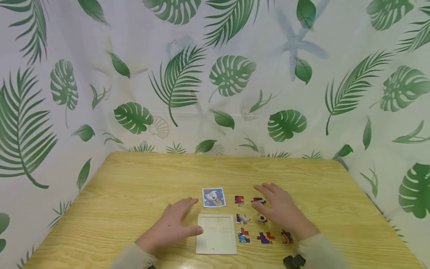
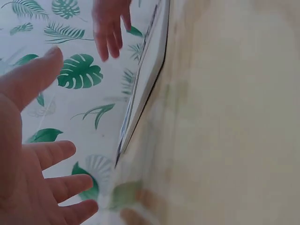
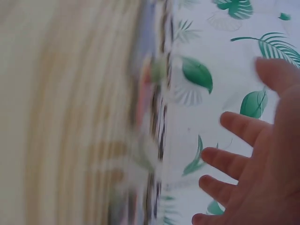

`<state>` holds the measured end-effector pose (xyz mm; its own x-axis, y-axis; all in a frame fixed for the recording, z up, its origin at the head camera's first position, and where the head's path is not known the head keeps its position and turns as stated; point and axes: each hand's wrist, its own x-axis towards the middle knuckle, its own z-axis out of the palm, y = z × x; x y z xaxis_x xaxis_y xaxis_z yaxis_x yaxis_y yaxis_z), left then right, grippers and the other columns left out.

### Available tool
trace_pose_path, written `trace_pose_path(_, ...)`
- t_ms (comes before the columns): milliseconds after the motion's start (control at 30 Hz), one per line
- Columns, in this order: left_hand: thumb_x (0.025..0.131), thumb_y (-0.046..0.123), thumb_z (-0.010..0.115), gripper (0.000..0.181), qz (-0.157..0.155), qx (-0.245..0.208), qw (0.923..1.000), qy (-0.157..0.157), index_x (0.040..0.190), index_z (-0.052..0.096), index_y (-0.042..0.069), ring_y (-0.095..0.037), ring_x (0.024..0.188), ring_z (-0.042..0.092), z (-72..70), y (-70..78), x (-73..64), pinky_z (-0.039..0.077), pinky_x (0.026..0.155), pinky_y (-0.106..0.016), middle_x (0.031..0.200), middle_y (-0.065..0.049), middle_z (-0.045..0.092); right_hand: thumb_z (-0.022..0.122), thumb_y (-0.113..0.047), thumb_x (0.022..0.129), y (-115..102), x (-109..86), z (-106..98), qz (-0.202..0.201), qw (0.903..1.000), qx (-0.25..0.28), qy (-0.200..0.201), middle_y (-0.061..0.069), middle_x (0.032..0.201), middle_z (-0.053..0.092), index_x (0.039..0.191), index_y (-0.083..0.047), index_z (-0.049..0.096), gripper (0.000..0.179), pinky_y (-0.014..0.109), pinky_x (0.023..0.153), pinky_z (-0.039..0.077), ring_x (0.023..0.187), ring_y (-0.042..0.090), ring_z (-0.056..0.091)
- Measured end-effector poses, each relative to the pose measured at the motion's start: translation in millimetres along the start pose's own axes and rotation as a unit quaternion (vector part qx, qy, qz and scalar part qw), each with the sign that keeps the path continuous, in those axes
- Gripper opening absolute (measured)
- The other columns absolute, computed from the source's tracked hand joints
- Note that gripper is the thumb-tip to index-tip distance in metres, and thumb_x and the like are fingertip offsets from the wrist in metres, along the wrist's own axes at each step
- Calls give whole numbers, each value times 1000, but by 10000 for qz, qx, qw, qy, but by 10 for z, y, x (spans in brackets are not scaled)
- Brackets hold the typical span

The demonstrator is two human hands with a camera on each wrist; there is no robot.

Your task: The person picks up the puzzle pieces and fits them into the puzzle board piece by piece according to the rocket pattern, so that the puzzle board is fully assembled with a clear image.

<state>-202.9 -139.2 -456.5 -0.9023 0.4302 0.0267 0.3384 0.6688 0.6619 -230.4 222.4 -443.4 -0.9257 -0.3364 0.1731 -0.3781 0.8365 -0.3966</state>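
My left hand (image 1: 176,226) is held over the table with spread fingers, its thumb overlapping the left edge of a pale square puzzle frame (image 1: 216,235) in the head view. Fingers apart, my right hand (image 1: 280,207) hovers above several jigsaw pieces and partly hides them. Among these are a red piece (image 1: 239,200), a purple and white piece (image 1: 242,218) and a purple and orange piece (image 1: 265,237). Behind the frame lies a small picture card (image 1: 214,197) with a white rocket on blue. Neither hand holds anything. Both wrist views show the fingers loosely extended.
The wooden table (image 1: 151,179) reaches back to a white curtain (image 1: 248,123) printed with green leaves, which also runs along both sides. A dark piece (image 1: 286,237) lies at the right end of the nearest row. A black wrist strap (image 1: 294,261) shows at the right sleeve.
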Motion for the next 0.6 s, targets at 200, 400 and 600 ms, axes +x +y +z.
trace_pose_path(200,82,56,77,91,141,-50,9999,-55,155,42,14,-40,150,22,140,-50,22,1,115,-70,160,-16,35,63,-39,99,-95,134,194,203,9987,321,-337,25,152,43,148,-8,53,58,69,112,23,143,50,30)
trace_pose_path(400,83,60,74,86,411,37,9989,-227,153,46,19,-40,150,20,230,-83,24,-6,113,-71,160,-11,38,64,-39,97,-130,258,299,472,9970,332,-513,21,154,42,146,-11,55,57,66,114,23,145,48,28)
trace_pose_path(600,79,63,75,92,455,252,9983,-256,154,46,18,-39,151,18,224,-116,14,-7,113,-71,160,-10,37,66,-35,95,-110,382,337,281,9982,167,-509,22,150,46,142,-8,59,54,63,114,28,141,47,35)
